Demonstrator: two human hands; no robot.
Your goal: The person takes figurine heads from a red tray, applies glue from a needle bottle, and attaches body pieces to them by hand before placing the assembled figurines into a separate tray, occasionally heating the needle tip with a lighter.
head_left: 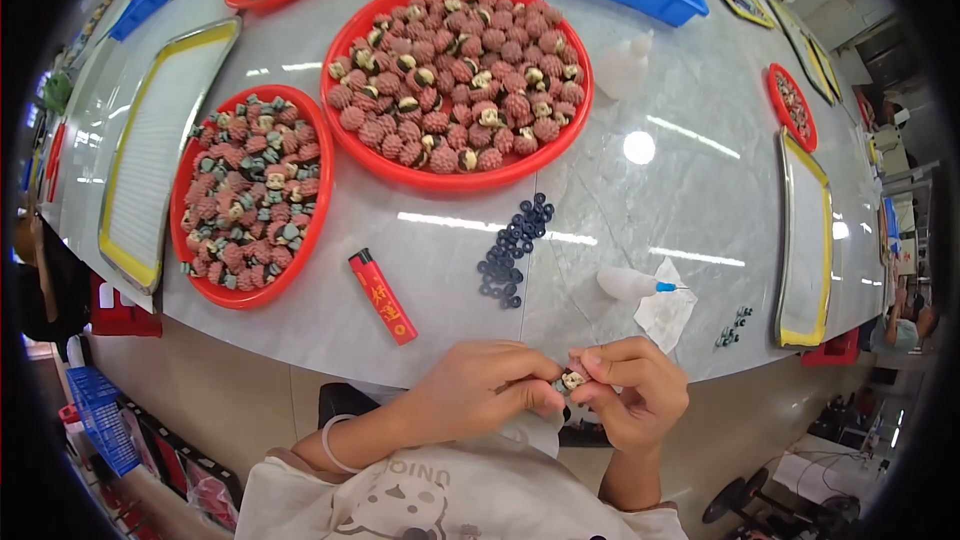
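At left we log a red tray (243, 298) of pink-capped figurines, then a red lighter (383, 298) on the grey table (450, 280). Next, left hand (490, 383): thumb and forefinger pinching the left end of a small figurine (573, 380). We find it between both hands' fingertips, just off the table edge. Right hand (638, 392): thumb and forefinger clamped on its right side. Beyond, a white bottle (626, 284), then tissue (672, 325).

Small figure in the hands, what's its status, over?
Left hand, right hand: both pinching. Small figure: held between them, near the edge of the table. In the way: only fingers, partly hiding it.
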